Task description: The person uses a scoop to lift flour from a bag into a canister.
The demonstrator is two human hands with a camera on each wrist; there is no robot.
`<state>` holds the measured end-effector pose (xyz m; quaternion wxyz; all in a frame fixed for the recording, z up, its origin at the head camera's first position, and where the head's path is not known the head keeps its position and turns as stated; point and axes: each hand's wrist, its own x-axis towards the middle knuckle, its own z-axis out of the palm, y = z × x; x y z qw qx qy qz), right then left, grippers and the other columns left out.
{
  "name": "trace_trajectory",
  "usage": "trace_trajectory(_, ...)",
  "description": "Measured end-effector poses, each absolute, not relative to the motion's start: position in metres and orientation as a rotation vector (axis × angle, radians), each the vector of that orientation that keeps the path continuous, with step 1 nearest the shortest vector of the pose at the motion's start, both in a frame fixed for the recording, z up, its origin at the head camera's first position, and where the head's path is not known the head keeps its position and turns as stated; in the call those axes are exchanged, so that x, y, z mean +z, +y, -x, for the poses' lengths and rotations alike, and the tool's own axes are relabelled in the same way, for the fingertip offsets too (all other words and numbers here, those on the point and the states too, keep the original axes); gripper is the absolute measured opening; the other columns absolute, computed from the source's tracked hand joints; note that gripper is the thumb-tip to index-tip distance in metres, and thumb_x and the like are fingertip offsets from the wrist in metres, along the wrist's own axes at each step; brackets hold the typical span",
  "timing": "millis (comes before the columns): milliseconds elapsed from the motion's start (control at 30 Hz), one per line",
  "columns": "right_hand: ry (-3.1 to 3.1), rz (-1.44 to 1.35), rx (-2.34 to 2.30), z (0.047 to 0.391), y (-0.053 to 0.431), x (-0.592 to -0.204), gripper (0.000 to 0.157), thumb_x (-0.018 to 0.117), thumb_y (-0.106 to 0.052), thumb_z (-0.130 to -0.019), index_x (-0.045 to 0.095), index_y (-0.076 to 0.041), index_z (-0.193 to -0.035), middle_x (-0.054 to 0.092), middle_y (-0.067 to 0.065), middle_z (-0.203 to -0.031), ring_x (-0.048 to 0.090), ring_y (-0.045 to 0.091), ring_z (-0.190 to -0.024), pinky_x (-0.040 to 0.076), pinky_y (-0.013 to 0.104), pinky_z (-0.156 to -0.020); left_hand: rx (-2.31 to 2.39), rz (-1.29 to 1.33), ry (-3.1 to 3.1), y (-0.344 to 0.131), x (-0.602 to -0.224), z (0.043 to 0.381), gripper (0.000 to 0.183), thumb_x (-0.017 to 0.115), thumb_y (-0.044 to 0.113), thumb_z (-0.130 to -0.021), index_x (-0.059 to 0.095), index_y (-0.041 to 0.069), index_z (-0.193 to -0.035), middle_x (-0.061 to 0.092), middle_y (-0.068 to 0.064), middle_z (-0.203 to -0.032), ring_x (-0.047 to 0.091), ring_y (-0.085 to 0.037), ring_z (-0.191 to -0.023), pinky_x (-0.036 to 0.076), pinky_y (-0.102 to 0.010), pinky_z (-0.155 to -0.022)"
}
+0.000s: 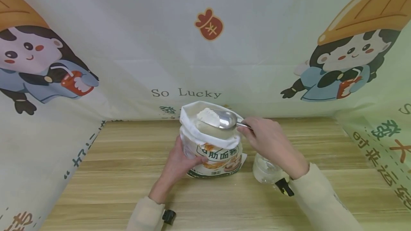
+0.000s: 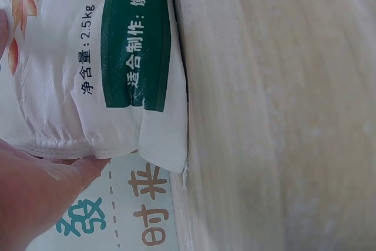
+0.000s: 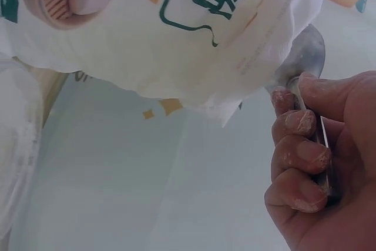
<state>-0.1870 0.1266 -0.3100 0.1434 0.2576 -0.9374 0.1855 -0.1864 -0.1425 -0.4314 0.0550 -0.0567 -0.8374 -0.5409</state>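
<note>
A white flour bag [image 1: 221, 159] with its top folded open stands on the table, printed with characters and wheat. My left hand [image 1: 176, 161] grips its left side, thumb across the front and the other fingers around the side and back. In my right hand [image 1: 269, 138] is the handle of a metal scoop [image 1: 227, 119], held over the bag's mouth with a heap of white flour [image 1: 207, 116] in it. The right wrist view shows flour-dusted fingers [image 3: 302, 151] curled round that handle. A clear jar [image 1: 265, 170] stands below my right forearm, partly covered by it.
The wood-grain table [image 1: 128, 167] meets a printed cloth backdrop [image 1: 144, 45] right behind the bag, and the same cloth rises at both sides. Black wrist straps [image 1: 169, 216] show at the sleeves.
</note>
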Motion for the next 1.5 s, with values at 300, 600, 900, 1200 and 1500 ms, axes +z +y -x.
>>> trace_trajectory(300, -2.628, -0.756, 0.59, 0.183, 0.136, -0.322, 0.017, 0.058, -0.026, -0.098, 0.064, -0.011, -0.094, 0.048, -0.005, -0.069, 0.045, 0.013, -0.061, 0.039, 0.028, -0.052, -1.663, 0.185, -2.529, -0.142, -0.433, 0.187, 0.109, 0.093, 0.029, -0.059, 0.03, 0.014, -0.146, 0.057, -0.011, -0.127, 0.053, -0.031, -0.118, 0.04, -0.054, -0.102)
trace_trajectory(600, -2.61, -0.761, 0.664, 0.177, 0.143, -0.325, 0.015, 0.059, -0.023, -0.097, 0.066, -0.009, -0.097, 0.047, -0.005, -0.068, 0.044, 0.012, -0.06, 0.037, 0.027, -0.051, -1.618, 0.187, -2.543, -0.143, -0.432, 0.187, 0.11, 0.092, 0.032, -0.059, 0.029, 0.013, -0.147, 0.057, -0.011, -0.127, 0.053, -0.031, -0.117, 0.042, -0.054, -0.101)
trace_trajectory(900, -2.67, -0.717, 0.715, 0.173, 0.155, -0.324, 0.017, 0.057, -0.025, -0.099, 0.065, -0.011, -0.098, 0.045, -0.005, -0.067, 0.043, 0.012, -0.059, 0.037, 0.028, -0.052, -1.631, 0.191, -2.542, -0.143, -0.431, 0.187, 0.109, 0.092, 0.032, -0.06, 0.029, 0.014, -0.147, 0.057, -0.009, -0.127, 0.053, -0.03, -0.118, 0.041, -0.053, -0.101)
trace_trajectory(1200, -2.611, -0.742, 0.69, 0.17, 0.17, -0.329, 0.012, 0.059, -0.022, -0.098, 0.065, -0.013, -0.093, 0.049, -0.006, -0.069, 0.046, 0.012, -0.063, 0.039, 0.028, -0.055, -1.648, 0.186, -2.54, -0.143, -0.43, 0.186, 0.11, 0.092, 0.03, -0.059, 0.028, 0.015, -0.148, 0.056, -0.007, -0.128, 0.052, -0.03, -0.119, 0.041, -0.054, -0.101)
trace_trajectory(1500, -2.537, -0.755, 0.676, 0.165, 0.187, -0.334, 0.006, 0.063, -0.016, -0.094, 0.067, -0.012, -0.096, 0.051, -0.008, -0.071, 0.046, 0.01, -0.062, 0.04, 0.027, -0.054, -1.619, 0.171, -2.565, -0.143, -0.431, 0.186, 0.106, 0.091, 0.031, -0.06, 0.03, 0.017, -0.146, 0.056, -0.007, -0.128, 0.053, -0.03, -0.118, 0.042, -0.054, -0.1)
